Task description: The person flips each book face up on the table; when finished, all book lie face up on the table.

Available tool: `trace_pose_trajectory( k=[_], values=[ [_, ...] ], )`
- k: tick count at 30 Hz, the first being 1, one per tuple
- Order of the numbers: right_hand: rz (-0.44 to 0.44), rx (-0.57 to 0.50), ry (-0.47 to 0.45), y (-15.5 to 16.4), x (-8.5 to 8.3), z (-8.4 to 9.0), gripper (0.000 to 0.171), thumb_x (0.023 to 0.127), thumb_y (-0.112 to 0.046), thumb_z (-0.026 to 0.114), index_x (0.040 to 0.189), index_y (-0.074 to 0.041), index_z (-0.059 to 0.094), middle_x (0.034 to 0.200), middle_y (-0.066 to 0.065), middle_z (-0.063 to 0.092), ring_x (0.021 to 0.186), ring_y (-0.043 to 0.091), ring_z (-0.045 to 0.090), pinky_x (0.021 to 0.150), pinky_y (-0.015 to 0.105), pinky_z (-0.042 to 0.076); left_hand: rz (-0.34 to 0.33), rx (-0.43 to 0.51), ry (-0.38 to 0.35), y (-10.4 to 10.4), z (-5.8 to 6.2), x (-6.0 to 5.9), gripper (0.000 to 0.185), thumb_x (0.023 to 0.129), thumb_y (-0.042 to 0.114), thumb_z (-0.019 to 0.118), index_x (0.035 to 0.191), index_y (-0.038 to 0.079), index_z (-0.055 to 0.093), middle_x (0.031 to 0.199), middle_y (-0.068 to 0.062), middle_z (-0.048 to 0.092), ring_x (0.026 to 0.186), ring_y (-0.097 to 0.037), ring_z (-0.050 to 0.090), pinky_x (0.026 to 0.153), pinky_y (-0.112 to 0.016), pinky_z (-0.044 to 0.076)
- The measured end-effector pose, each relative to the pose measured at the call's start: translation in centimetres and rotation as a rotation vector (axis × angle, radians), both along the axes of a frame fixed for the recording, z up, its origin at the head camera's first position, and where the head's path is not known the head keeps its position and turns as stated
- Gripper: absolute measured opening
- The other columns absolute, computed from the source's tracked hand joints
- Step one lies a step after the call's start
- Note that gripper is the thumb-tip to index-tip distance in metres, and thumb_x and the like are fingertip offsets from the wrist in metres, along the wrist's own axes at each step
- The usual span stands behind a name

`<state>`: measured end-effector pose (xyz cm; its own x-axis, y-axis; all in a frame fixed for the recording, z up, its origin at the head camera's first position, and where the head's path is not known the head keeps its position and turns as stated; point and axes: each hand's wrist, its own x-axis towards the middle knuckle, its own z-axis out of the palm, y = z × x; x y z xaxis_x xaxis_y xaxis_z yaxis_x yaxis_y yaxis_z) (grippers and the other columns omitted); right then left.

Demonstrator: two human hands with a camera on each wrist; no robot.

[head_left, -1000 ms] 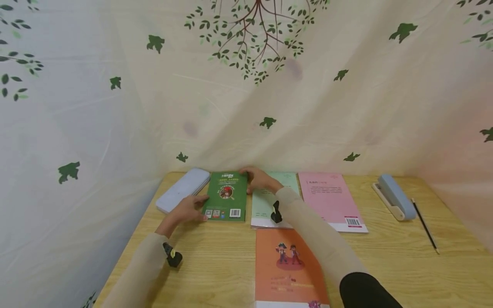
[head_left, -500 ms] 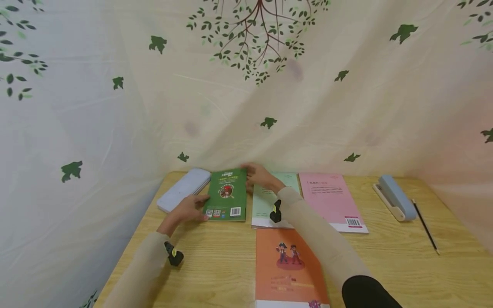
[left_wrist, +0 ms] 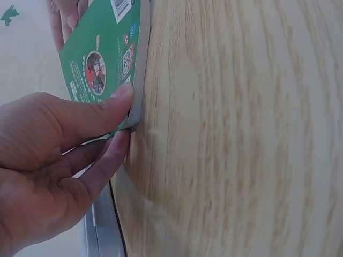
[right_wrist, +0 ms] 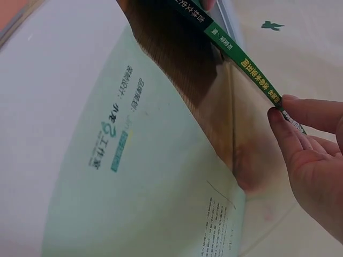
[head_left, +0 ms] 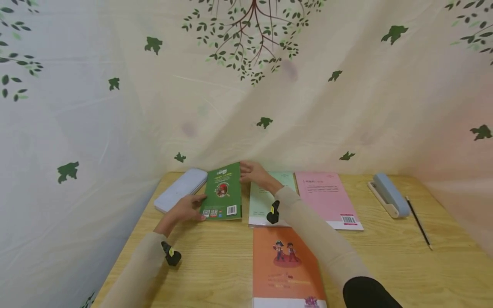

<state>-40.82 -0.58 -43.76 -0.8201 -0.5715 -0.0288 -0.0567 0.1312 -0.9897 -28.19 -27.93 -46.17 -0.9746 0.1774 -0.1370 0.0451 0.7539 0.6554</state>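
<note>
A green book [head_left: 222,194] is tilted, its far right corner lifted off the table and its near edge low. The left hand [head_left: 187,208] pinches its near left corner, with the thumb on the cover and fingers beneath, as the left wrist view shows on the green cover [left_wrist: 107,59]. At the far right corner, the right hand [head_left: 257,174] pinches the book; in the right wrist view, thumb and fingers [right_wrist: 311,115] meet at the end of the green spine [right_wrist: 244,61]. A mint-green book [head_left: 262,209] lies just right of it, partly under the right forearm.
A pale lavender case [head_left: 180,190] lies left of the green book. To the right are a pink book [head_left: 325,196], a blue stapler [head_left: 390,196] and a pencil [head_left: 419,222]. An orange book [head_left: 285,265] lies in front on the wooden table [head_left: 208,269]. A printed curtain hangs behind.
The green book's far right corner has risen off the table in the right hand, tilting the book. The left hand keeps its place at the near left corner.
</note>
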Motion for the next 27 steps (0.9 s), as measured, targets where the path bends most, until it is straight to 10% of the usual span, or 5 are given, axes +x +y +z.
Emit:
trace_pose_trajectory(
  k=[27],
  values=[
    [-0.069, -0.007, -0.06, 0.6, 1.8, 0.4, 0.071, 0.095, 0.007, 0.064, 0.158, -0.003, 0.033, 0.154, 0.026, 0.046, 0.141, 0.037, 0.05, 0.105, 0.045, 0.055, -0.008, 0.075, -0.039, 0.5, 0.5, 0.3, 0.082, 0.076, 0.001, 0.084, 0.149, -0.005, 0.046, 0.146, -0.031, 0.052, 0.131, -0.046, 0.053, 0.117, -0.058, 0.038]
  ],
)
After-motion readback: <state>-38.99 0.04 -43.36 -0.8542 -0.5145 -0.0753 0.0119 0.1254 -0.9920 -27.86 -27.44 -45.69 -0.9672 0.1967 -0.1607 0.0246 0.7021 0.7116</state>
